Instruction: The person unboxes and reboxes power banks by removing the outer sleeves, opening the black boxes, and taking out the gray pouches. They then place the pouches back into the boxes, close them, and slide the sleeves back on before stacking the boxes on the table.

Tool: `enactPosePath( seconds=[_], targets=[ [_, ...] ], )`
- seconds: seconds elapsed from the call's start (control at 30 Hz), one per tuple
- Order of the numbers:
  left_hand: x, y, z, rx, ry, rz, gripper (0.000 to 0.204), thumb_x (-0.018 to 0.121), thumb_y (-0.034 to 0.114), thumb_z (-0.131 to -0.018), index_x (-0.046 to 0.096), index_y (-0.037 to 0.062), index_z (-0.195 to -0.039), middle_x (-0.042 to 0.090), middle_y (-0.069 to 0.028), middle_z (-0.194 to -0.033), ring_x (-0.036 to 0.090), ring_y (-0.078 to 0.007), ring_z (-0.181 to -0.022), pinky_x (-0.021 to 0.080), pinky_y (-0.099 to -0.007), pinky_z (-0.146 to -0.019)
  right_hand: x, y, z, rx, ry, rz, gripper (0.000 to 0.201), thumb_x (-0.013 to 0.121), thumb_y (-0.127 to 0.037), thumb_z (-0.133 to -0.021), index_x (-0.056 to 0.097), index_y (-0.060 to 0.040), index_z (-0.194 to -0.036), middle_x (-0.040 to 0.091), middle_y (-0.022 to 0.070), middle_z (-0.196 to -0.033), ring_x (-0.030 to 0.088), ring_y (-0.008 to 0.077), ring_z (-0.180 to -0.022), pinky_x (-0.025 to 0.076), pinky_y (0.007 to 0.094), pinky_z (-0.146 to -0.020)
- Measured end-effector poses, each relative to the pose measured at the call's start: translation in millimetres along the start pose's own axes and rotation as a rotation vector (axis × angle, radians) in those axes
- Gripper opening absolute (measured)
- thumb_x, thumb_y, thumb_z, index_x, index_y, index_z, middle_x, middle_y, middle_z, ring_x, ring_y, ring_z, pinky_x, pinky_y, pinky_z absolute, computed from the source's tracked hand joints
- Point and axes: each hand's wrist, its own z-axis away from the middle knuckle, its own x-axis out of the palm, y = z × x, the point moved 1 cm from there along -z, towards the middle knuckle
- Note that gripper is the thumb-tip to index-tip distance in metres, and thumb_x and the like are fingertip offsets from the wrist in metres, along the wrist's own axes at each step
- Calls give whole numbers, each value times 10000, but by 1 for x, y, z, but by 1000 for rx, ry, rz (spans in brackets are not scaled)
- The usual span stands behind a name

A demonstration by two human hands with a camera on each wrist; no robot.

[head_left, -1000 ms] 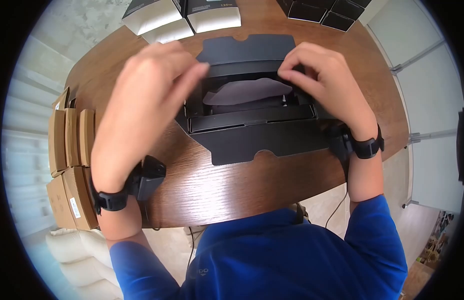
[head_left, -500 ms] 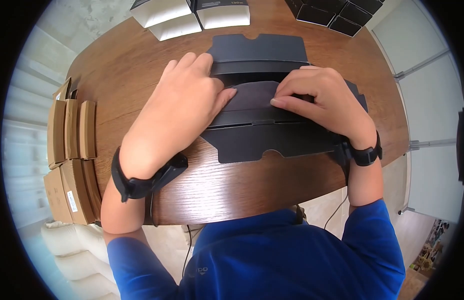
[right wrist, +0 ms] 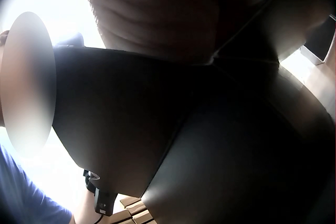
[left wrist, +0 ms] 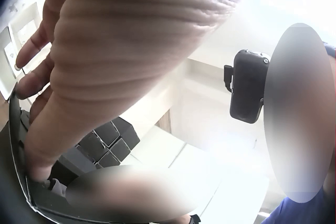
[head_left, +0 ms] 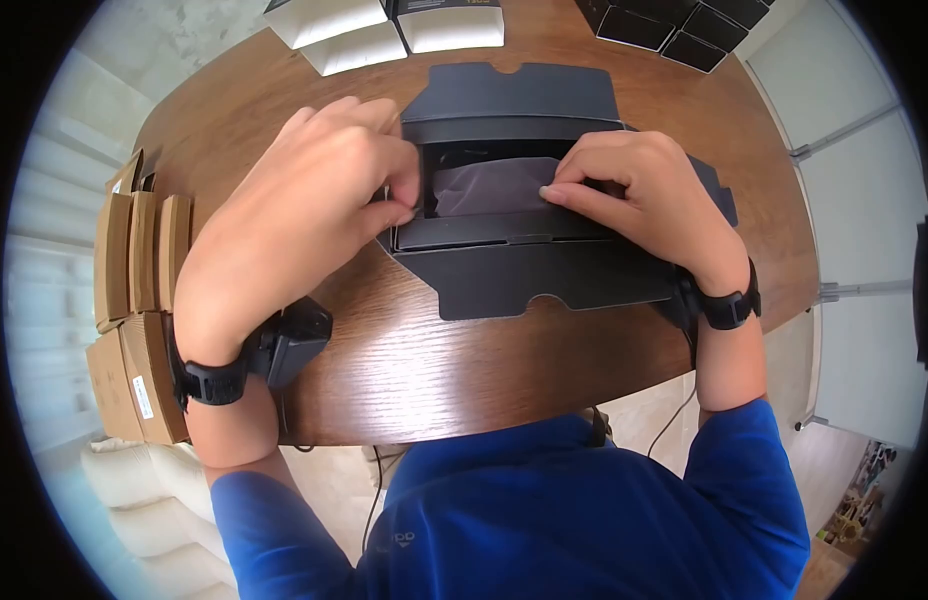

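An open black cardboard box (head_left: 484, 233) lies on the table with its long flaps folded out front and back. Inside sits a dark grey-purple cloth bundle (head_left: 489, 190); its right part is hidden by my right hand (head_left: 649, 195). The right thumb and forefinger pinch the cloth near its right side. My left hand (head_left: 314, 190) grips the box's left end between thumb and bent fingers. In the left wrist view, the left thumb (left wrist: 39, 166) reaches inside the box wall (left wrist: 20, 150) while the other fingers stay outside. The right wrist view mostly shows the box's dark outer panels (right wrist: 121, 113).
Brown cardboard boxes (head_left: 134, 370) are stacked by the table's left edge. White-sided boxes (head_left: 449, 30) and stacked black boxes (head_left: 634, 28) stand at the back of the wooden table (head_left: 434, 380). White cabinets (head_left: 869, 230) are to the right.
Both hands came down to the box, the right hand meeting the cloth. The left hand first reached over the cloth, then drew back left to the box's end. The cloth now lies lower inside.
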Motion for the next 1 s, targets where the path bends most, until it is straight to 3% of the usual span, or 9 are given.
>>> enactPosePath(
  seconds=[0.07,0.13,0.2,0.33,0.43,0.5,0.73,1.0],
  targets=[
    [-1,7,-5,-39,114,20,113,693,9,-694,639,-1,-792,542,-98,-814,526,-283,-843,423,-357,-751,0,-1,0,3,-12,-2,122,695,-121,-807,662,-9,-771,645,73,-750,578,216,-649,449,282,-562],
    [8,9,-9,-15,166,-12,98,684,11,-704,643,-1,-791,542,-101,-807,526,-284,-839,421,-362,-755,0,-1,0,14,1,23,211,680,-250,-821,679,-54,-744,645,69,-735,599,280,-684,463,355,-597],
    [19,6,-10,40,237,-81,87,671,22,-726,660,-3,-808,538,-112,-786,526,-283,-849,414,-371,-766,1,0,0,5,7,23,211,678,-250,-823,679,-54,-744,644,70,-735,599,280,-685,463,356,-598],
    [29,2,-12,90,196,-155,106,668,33,-748,668,-11,-844,544,-123,-776,544,-287,-810,428,-373,-726,2,0,0,1,9,19,210,678,-250,-823,679,-54,-747,643,71,-736,598,283,-688,463,358,-600],
    [27,-5,-15,94,208,2,118,656,42,-783,665,-24,-881,547,-135,-773,549,-300,-738,437,-379,-665,2,1,0,-10,15,18,214,676,-255,-823,679,-54,-750,642,73,-736,597,286,-689,463,361,-602],
    [17,-4,-16,6,375,30,135,648,50,-804,658,-40,-905,548,-146,-765,545,-309,-675,434,-389,-616,2,1,0,-20,22,26,216,674,-257,-824,679,-55,-750,642,73,-736,596,286,-689,463,363,-603],
    [25,3,-7,13,156,-80,162,633,100,-832,682,-13,-937,530,-128,-804,515,-305,-851,409,-368,-763,3,2,0,-25,20,48,215,672,-260,-825,678,-58,-749,641,73,-740,595,285,-691,465,364,-605],
    [4,-7,-4,-10,127,-19,163,678,114,-781,688,-6,-891,526,-116,-848,518,-283,-850,410,-370,-786,3,1,0,-20,27,37,213,675,-257,-822,679,-58,-749,638,67,-732,592,281,-684,464,362,-602]
  ],
)
